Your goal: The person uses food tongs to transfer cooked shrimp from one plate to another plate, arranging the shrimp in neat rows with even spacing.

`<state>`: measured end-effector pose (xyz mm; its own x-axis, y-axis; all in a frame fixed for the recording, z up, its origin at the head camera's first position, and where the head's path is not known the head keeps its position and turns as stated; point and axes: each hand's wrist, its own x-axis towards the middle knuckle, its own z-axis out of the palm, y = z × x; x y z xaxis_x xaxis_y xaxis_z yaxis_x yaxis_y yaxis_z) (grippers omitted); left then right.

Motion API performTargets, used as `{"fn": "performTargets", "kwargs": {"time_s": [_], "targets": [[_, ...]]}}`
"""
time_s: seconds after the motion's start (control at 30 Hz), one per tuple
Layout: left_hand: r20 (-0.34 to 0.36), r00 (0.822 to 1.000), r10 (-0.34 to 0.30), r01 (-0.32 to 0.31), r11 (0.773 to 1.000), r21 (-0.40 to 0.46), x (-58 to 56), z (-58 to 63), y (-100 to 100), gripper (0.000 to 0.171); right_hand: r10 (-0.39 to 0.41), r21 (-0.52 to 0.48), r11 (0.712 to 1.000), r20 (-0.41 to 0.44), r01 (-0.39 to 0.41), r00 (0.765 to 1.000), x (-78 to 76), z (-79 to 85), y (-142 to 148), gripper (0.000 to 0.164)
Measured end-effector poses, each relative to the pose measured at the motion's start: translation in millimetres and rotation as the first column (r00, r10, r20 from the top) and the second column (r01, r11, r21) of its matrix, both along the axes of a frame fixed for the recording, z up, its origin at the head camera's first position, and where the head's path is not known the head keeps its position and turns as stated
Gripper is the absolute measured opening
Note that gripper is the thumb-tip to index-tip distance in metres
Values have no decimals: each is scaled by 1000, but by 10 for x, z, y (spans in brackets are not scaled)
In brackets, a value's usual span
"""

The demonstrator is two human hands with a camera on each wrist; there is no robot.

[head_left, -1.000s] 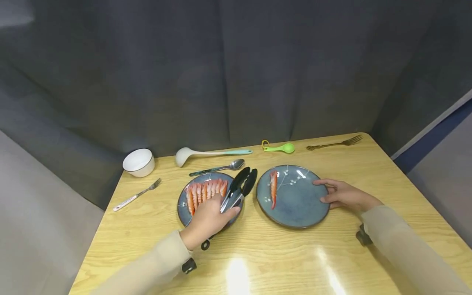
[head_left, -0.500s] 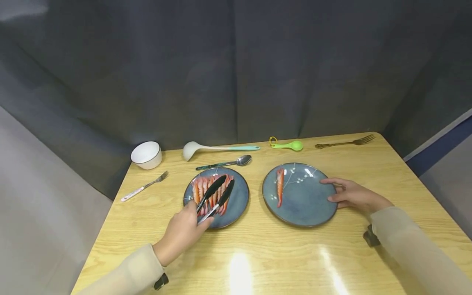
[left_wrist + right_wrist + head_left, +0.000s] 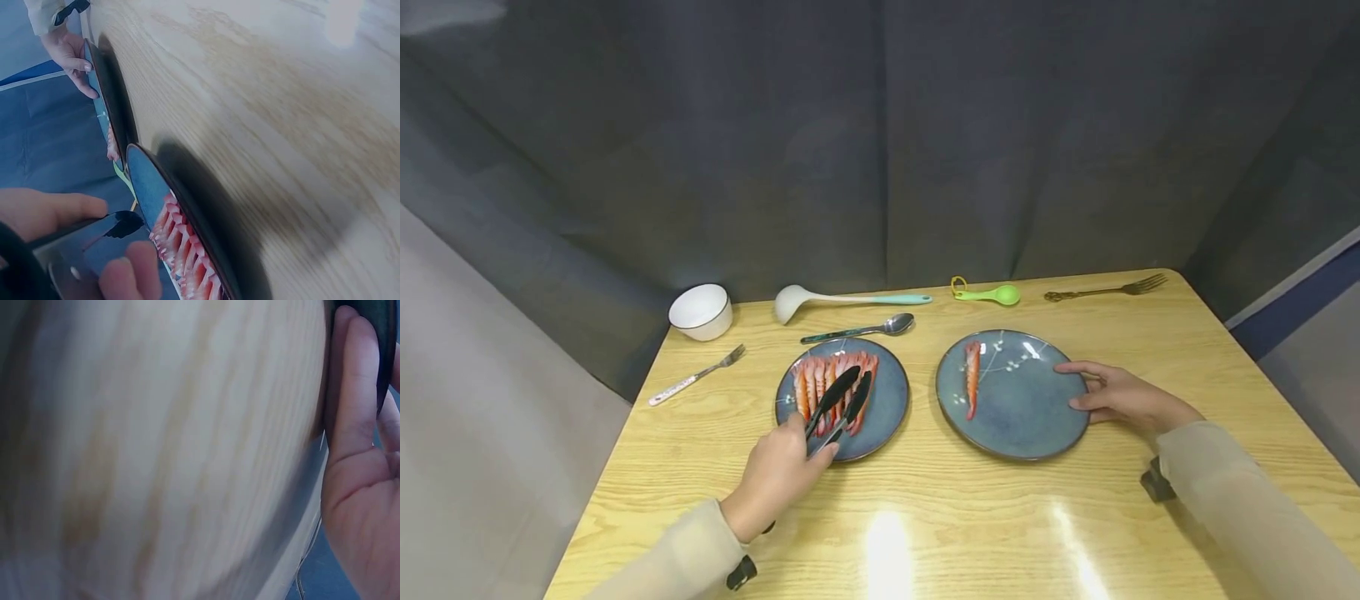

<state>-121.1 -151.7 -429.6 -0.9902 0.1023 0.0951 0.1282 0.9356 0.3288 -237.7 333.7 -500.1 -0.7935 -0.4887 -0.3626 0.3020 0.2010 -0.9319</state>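
left hand [image 3: 778,462] with fingers that grasped tongs [image 3: 837,393] over the shrimps [image 3: 811,387] on left plate [image 3: 892,396], right hand [image 3: 1123,396] with fingers that held outer rim of right plate [image 3: 1018,417], worktop [image 3: 970,508] lay open before both

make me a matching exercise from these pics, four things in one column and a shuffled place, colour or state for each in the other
1. tongs
2. bowl
3. ladle
4. right hand

A. white with a thin dark rim
B. gripping the edge of a plate
C. held in the left hand
D. pale, with a turquoise handle end

Pairs: 1-C, 2-A, 3-D, 4-B
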Motion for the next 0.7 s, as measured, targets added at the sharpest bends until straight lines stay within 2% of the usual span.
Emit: {"fn": "performTargets", "kwargs": {"time_s": [0.13,0.47,0.7], "targets": [[-1,1000,0,0,1000,-10,4,-15,20,56,6,-10,1000,4,-6,1000,0,7,-16,68],[-67,997,-24,20,998,-57,21,-37,29,59,-6,12,1000,14,6,1000,-32,-2,-1,69],[-81,996,-37,31,997,-71,18,-18,32,57,-3,6,1000,13,3,1000,-23,-21,17,68]]}}
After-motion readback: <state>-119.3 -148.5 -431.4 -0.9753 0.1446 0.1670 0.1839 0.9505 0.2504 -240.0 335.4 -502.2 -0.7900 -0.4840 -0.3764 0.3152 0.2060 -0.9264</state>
